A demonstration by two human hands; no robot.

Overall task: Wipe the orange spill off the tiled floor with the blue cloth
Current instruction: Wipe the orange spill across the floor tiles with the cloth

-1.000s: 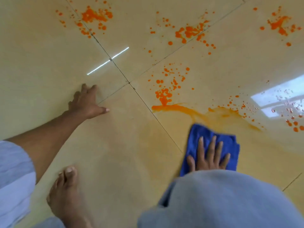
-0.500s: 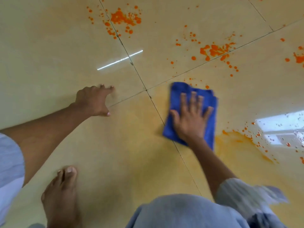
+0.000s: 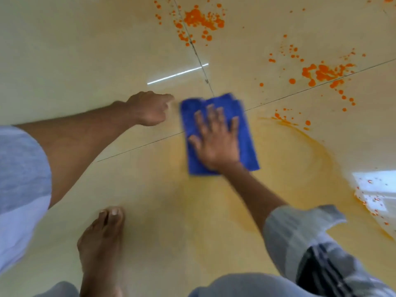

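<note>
A folded blue cloth (image 3: 246,133) lies flat on the beige tiled floor (image 3: 85,50), over the crossing of two grout lines. My right hand (image 3: 216,138) presses down on it with fingers spread. My left hand (image 3: 150,109) rests on the floor just left of the cloth, fingers curled, holding nothing. Orange spill splatters sit beyond the cloth: one cluster (image 3: 199,20) at the top middle, another (image 3: 321,72) at the upper right. A thin orange smear (image 3: 310,151) curves across the tile to the right of the cloth.
My bare foot (image 3: 100,243) stands on the floor at the lower left, and my grey-clad knee (image 3: 246,286) fills the bottom edge. A window's bright reflection (image 3: 375,189) with small orange specks lies at the right edge.
My right hand has slid the cloth leftwards from the orange puddle to the grout crossing, leaving a smear behind. My left hand stayed planted on the floor.
</note>
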